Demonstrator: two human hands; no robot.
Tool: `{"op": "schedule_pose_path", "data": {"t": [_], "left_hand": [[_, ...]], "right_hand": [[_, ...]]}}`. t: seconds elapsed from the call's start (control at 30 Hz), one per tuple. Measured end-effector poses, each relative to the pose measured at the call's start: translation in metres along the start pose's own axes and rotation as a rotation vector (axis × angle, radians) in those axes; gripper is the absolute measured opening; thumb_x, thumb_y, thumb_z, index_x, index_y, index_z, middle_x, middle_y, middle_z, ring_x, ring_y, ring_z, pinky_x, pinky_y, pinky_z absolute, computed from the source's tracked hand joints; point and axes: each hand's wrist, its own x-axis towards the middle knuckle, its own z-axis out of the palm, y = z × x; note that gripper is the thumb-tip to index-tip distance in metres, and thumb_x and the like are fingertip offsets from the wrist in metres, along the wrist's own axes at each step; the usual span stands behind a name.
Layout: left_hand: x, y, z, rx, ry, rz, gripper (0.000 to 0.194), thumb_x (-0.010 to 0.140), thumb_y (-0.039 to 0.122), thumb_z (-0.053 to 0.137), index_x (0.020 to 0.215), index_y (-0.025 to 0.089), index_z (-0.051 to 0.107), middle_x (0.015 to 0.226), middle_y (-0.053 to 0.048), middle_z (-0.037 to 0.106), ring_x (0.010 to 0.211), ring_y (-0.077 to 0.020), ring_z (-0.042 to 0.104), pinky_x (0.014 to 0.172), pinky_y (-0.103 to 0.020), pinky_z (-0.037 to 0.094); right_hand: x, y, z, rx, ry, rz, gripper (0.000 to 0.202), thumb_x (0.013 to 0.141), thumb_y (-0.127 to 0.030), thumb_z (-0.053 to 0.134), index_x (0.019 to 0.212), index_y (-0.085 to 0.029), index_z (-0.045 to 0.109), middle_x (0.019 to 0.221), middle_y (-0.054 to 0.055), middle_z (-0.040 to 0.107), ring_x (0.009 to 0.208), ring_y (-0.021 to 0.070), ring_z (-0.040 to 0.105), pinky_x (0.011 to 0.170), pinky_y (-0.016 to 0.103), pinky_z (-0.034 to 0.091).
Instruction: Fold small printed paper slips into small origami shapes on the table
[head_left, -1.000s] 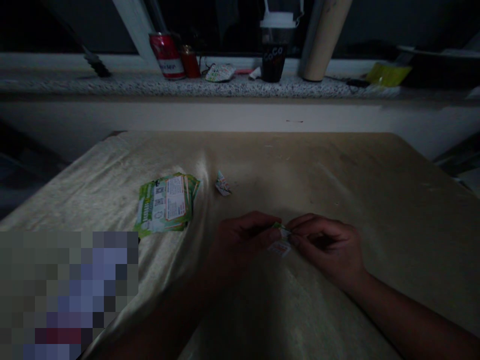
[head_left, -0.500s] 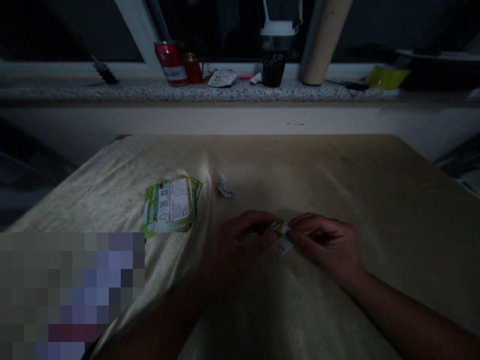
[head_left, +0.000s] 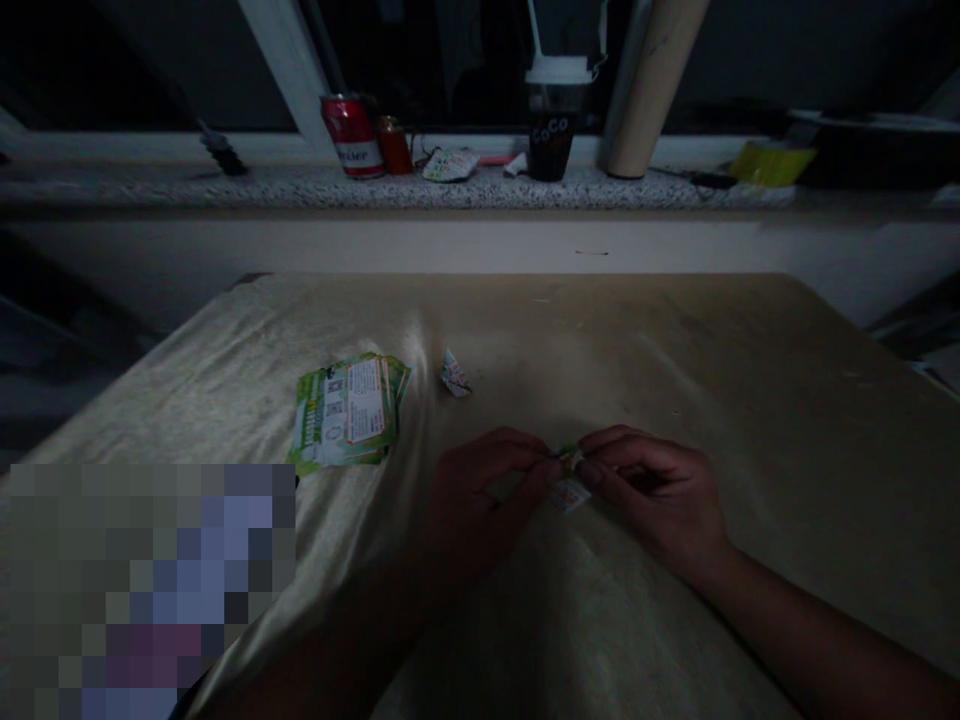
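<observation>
A small folded piece of printed paper (head_left: 571, 494), white with green and orange print, is held between both hands over the table. My left hand (head_left: 495, 480) pinches its left side between thumb and fingertips. On the right side, my right hand (head_left: 652, 475) grips it with thumb and forefinger, the other fingers curled. The fingertips hide part of the folds. Beyond my left hand stands a small folded paper shape (head_left: 454, 374) with a pointed top. A stack of green printed leaflets (head_left: 345, 412) lies further left.
A cloth-covered table (head_left: 600, 340) fills the view. On the stone windowsill (head_left: 300, 190) behind it are a red can (head_left: 352, 138), an orange lighter-like object (head_left: 394, 146), a crumpled paper (head_left: 450, 164), a lidded drink cup (head_left: 553, 125) and a cardboard tube (head_left: 649, 95).
My left fingertips have moved slightly right, closer to my right hand, and cover more of the paper. The whole view has shifted a little.
</observation>
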Motion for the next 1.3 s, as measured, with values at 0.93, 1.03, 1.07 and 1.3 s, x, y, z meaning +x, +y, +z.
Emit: {"op": "schedule_pose_path", "data": {"t": [0.93,1.03,1.07,1.3], "left_hand": [[-0.005,0.004,0.011,-0.069,0.120,-0.175,0.011,0.080,0.020,0.076,0.070,0.022,0.075,0.078,0.000,0.074,0.069,-0.0104,0.068,0.062,-0.020,0.053],[-0.004,0.004,0.011,-0.064,0.115,-0.190,0.010,0.080,0.019,0.076,0.070,0.022,0.076,0.079,0.000,0.075,0.068,-0.0103,0.068,0.062,-0.019,0.053],[-0.004,0.004,0.011,-0.058,0.115,-0.196,0.010,0.079,0.019,0.076,0.070,0.022,0.076,0.079,0.000,0.075,0.068,-0.0104,0.068,0.062,-0.020,0.053],[-0.003,0.006,0.013,-0.046,0.136,-0.228,0.010,0.078,0.019,0.077,0.069,0.022,0.076,0.078,0.000,0.075,0.068,-0.0108,0.068,0.064,-0.021,0.055]], "right_hand": [[-0.002,-0.002,-0.003,0.112,0.007,0.073,0.012,0.079,-0.010,0.074,0.072,-0.019,0.075,0.084,0.003,0.076,0.066,0.0108,0.071,0.057,0.018,0.056],[-0.002,-0.002,-0.003,0.117,0.004,0.056,0.013,0.079,-0.010,0.074,0.072,-0.020,0.075,0.084,0.004,0.076,0.068,0.0122,0.071,0.057,0.020,0.056],[-0.002,-0.002,-0.003,0.120,0.006,0.058,0.013,0.080,-0.009,0.073,0.072,-0.020,0.075,0.084,0.004,0.076,0.068,0.0125,0.071,0.057,0.020,0.056],[-0.001,-0.002,0.000,0.120,0.031,0.069,0.013,0.079,-0.011,0.074,0.070,-0.020,0.074,0.083,0.004,0.076,0.066,0.0128,0.071,0.055,0.021,0.057]]}}
